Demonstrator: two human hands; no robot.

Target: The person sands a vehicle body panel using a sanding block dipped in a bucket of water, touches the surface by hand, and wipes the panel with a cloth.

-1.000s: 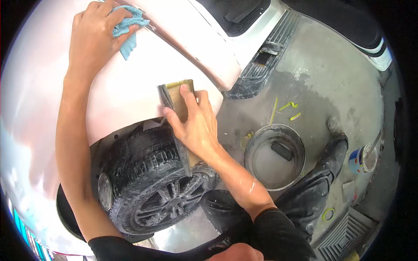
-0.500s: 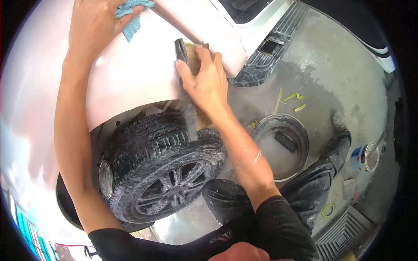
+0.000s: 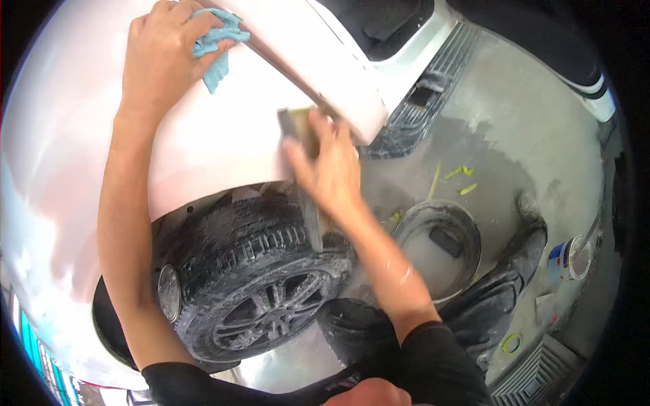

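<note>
Pressed to the pale pinkish-white car fender (image 3: 223, 149), near its edge beside the door, is a sanding block (image 3: 290, 125), dark on one side and yellowish on the other. My right hand (image 3: 332, 169) is closed around it, thumb on the dark side, slightly blurred by motion. Higher up on the panel, my left hand (image 3: 161, 57) grips a crumpled light blue cloth (image 3: 222, 39). Below the fender is the wet, whitish-streaked tyre (image 3: 230, 233) with its spoked wheel.
A round bucket (image 3: 476, 254) of cloudy water with a dark block (image 3: 445, 241) in it stands right of the wheel, near my leg. Yellow tape scraps (image 3: 467, 189), a paint can (image 3: 570, 258) and a tape roll (image 3: 512, 344) lie farther right. A ribbed side step (image 3: 433, 88) juts out.
My right hand and the sanding block have slid down the fender edge toward the wheel arch. The whole view has shifted a little; my left hand still grips the cloth.
</note>
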